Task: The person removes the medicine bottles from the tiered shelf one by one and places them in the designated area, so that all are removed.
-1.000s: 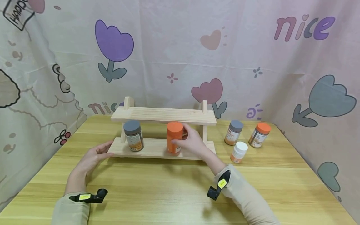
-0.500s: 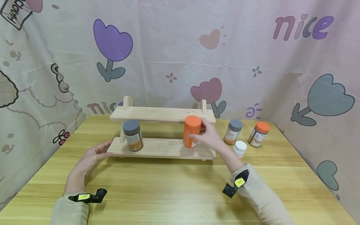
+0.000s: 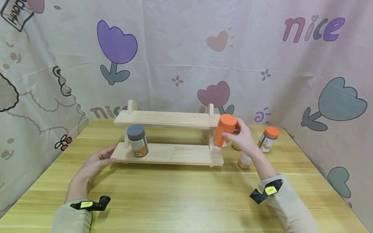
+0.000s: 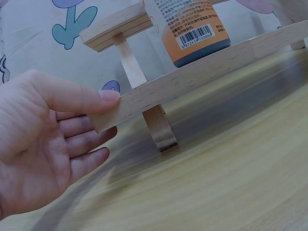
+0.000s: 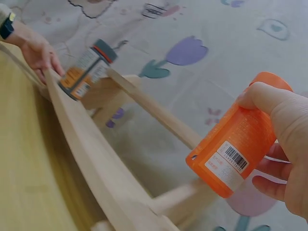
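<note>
A pale backdrop [image 3: 175, 48], printed with tulips, hearts and the word "nice", hangs behind a wood-grain table [image 3: 175, 194]. On the table stands a two-tier wooden rack [image 3: 172, 118]. At the rack's left end, a person's left hand [image 3: 93, 164] grips the lower shelf [image 3: 175, 153], thumb in front. The right hand [image 3: 244, 139] grasps an orange bottle [image 3: 225, 129] between thumb and fingers, tilted, at the rack's right end; whether the bottle touches the rack is hard to tell. A grey-capped jar [image 3: 138, 140] is upright on the lower shelf, near its left end. Right of the rack, on the table, is an orange-capped jar [image 3: 267, 139]. Behind the right hand are another jar [image 3: 236, 146], mostly hidden, and a white bottle [image 3: 244, 161], partly covered.
</note>
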A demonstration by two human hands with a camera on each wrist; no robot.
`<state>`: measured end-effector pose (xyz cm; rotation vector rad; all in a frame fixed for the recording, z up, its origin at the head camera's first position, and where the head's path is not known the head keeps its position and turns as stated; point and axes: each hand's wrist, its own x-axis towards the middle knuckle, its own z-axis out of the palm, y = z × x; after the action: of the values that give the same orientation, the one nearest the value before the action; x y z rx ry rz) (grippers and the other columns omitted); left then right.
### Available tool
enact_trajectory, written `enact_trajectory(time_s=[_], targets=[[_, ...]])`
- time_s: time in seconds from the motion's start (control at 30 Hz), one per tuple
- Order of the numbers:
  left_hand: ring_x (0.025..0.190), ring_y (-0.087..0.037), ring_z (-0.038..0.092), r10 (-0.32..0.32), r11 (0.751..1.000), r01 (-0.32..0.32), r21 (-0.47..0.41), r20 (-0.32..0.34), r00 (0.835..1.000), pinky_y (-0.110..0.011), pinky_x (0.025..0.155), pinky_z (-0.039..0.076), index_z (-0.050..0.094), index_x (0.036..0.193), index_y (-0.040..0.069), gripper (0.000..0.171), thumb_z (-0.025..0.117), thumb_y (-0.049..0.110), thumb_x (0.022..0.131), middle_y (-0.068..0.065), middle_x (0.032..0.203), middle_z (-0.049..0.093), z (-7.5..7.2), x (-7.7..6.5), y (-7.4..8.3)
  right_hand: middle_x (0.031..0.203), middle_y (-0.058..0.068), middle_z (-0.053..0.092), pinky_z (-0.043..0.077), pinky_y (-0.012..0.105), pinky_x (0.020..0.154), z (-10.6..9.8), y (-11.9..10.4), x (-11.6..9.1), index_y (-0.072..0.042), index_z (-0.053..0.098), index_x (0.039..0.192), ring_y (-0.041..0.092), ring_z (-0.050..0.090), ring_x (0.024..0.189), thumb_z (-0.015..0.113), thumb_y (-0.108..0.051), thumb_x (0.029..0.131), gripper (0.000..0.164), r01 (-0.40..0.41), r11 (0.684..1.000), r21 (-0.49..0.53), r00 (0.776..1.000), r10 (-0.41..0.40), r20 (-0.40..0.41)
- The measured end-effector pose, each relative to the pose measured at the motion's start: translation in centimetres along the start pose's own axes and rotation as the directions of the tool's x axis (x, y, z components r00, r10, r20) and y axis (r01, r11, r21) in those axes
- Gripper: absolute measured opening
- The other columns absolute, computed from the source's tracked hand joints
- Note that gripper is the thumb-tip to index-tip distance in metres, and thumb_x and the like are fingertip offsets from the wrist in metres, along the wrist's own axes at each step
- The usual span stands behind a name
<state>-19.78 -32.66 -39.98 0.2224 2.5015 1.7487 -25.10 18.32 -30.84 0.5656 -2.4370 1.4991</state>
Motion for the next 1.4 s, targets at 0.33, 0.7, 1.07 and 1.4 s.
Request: enact_trajectory(time_s=[0.33, 0.7, 1.07, 1.4], targets=[[0.135, -0.04, 0.015, 0.006, 1.0, -0.006, -0.001, -0.001, 1.0, -0.007, 0.09, 0.035, 0.019, 0.143, -0.008, 0.072, 0.059, 0.021, 0.092, -0.027, 0.148, 0.017, -0.1, 0.1, -0.1, 0.118, 0.015, 0.053, 0.043, 0.017, 0.082, -4.7, 1.0, -1.5, 0.0, 0.04, 0.132, 0.006, 0.05, 0.098, 0.068, -0.014, 0.085, 0.057, -0.064, 0.994, -0.083, 0.991, 0.054, -0.119], [0.135, -0.04, 0.016, 0.0, 1.0, 0.001, 0.006, -0.007, 1.0, -0.007, 0.09, 0.035, 0.019, 0.144, -0.007, 0.072, 0.059, 0.022, 0.092, -0.027, 0.148, 0.017, -0.3, 0.0, -0.2, 0.12, 0.008, 0.047, 0.041, 0.01, 0.078, -8.6, 2.5, -3.3, 0.001, 0.033, 0.136, 0.003, 0.045, 0.097, 0.065, -0.019, 0.088, 0.062, -0.14, 0.976, -0.169, 0.971, 0.102, -0.214], [0.135, -0.036, 0.019, -0.006, 1.0, 0.006, 0.004, -0.007, 1.0, -0.007, 0.09, 0.035, 0.02, 0.144, -0.006, 0.072, 0.06, 0.022, 0.091, -0.026, 0.148, 0.018, -0.2, 0.0, -0.2, 0.118, 0.006, 0.046, 0.043, 0.016, 0.076, -11.3, 5.4, -5.5, 0.003, 0.032, 0.137, -0.002, 0.042, 0.095, 0.065, -0.027, 0.088, 0.066, -0.221, 0.943, -0.249, 0.95, 0.15, -0.275], [0.134, -0.04, 0.018, -0.009, 1.0, 0.009, 0.021, -0.003, 1.0, -0.007, 0.09, 0.035, 0.02, 0.144, -0.006, 0.072, 0.059, 0.022, 0.092, -0.026, 0.148, 0.019, -0.1, 0.0, -0.2, 0.122, 0.02, 0.044, 0.041, 0.017, 0.072, -12.4, 7.7, -7.3, 0.007, 0.032, 0.134, 0.004, 0.041, 0.095, 0.064, -0.029, 0.088, 0.066, -0.303, 0.911, -0.28, 0.938, 0.232, -0.259]])
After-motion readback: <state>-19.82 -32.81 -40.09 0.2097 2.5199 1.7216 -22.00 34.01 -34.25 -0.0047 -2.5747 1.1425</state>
